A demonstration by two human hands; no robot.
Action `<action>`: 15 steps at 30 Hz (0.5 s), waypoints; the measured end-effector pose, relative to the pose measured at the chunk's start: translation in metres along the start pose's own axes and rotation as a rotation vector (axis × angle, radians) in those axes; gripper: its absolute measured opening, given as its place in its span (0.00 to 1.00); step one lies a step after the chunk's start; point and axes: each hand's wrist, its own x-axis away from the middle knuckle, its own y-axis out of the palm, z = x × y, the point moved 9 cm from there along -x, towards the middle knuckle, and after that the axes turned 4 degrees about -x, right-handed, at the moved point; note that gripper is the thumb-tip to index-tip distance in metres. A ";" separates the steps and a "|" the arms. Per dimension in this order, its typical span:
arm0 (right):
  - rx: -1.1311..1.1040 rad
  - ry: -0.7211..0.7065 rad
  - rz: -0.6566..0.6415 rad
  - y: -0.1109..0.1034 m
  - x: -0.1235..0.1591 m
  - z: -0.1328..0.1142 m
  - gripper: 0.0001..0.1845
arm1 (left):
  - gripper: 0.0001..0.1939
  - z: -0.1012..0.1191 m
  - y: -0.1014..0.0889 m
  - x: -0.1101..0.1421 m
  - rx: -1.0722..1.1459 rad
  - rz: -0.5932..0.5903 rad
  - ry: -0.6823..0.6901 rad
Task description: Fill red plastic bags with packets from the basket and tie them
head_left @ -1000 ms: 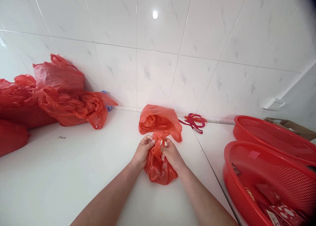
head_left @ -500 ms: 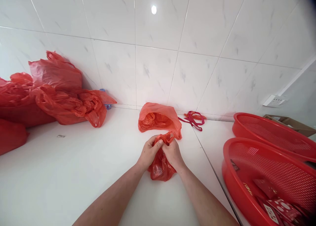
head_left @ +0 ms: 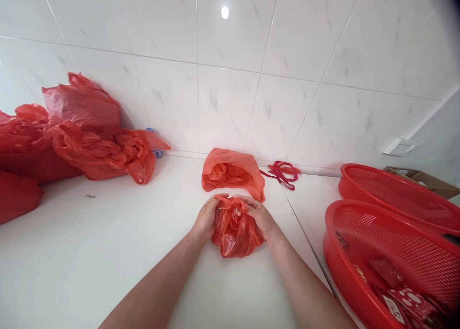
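Note:
A small red plastic bag [head_left: 234, 228] sits bunched on the white table [head_left: 108, 252] in front of me. My left hand [head_left: 207, 217] cups its left side and my right hand [head_left: 261, 217] cups its right side, fingers curled round the crumpled top. Just behind it lies another red plastic bag [head_left: 232, 172], mouth open and facing me.
A heap of red plastic bags [head_left: 72, 137] fills the far left against the tiled wall. Two red mesh baskets [head_left: 391, 243] stand at the right, the nearer one holding red printed packets [head_left: 402, 300]. A dark red string [head_left: 282, 172] lies by the wall. A wall socket [head_left: 398, 146] is at right.
My hands moved apart from pinching the bag's neck to cupping its sides. The bag has been squashed into a rounder bundle.

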 end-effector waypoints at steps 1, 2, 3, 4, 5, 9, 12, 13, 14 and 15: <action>0.074 -0.027 0.026 -0.002 0.000 -0.001 0.20 | 0.15 0.001 0.001 0.000 0.001 -0.007 0.007; 0.161 -0.056 0.055 -0.005 -0.001 -0.002 0.24 | 0.15 0.001 0.002 0.000 0.006 -0.016 0.018; 0.264 -0.089 0.091 -0.008 -0.001 -0.003 0.27 | 0.14 0.003 0.003 0.000 0.012 -0.030 0.037; 0.381 -0.128 0.140 -0.012 -0.002 -0.005 0.28 | 0.13 0.005 0.006 0.001 0.012 -0.051 0.062; 0.503 -0.169 0.198 -0.017 -0.003 -0.007 0.26 | 0.11 0.007 0.009 0.002 0.002 -0.081 0.091; 0.713 -0.269 0.397 -0.038 -0.005 -0.013 0.11 | 0.09 0.013 0.031 0.012 -0.172 -0.243 0.200; 0.554 -0.235 0.365 -0.045 -0.010 -0.007 0.10 | 0.10 0.014 0.041 0.019 -0.340 -0.305 0.247; 0.503 -0.215 0.332 -0.045 -0.011 -0.006 0.11 | 0.10 0.014 0.041 0.019 -0.395 -0.301 0.265; 0.468 -0.194 0.299 -0.044 -0.011 -0.005 0.11 | 0.10 0.014 0.040 0.019 -0.456 -0.283 0.294; 0.449 -0.171 0.268 -0.043 -0.011 -0.005 0.11 | 0.10 0.016 0.037 0.018 -0.529 -0.250 0.335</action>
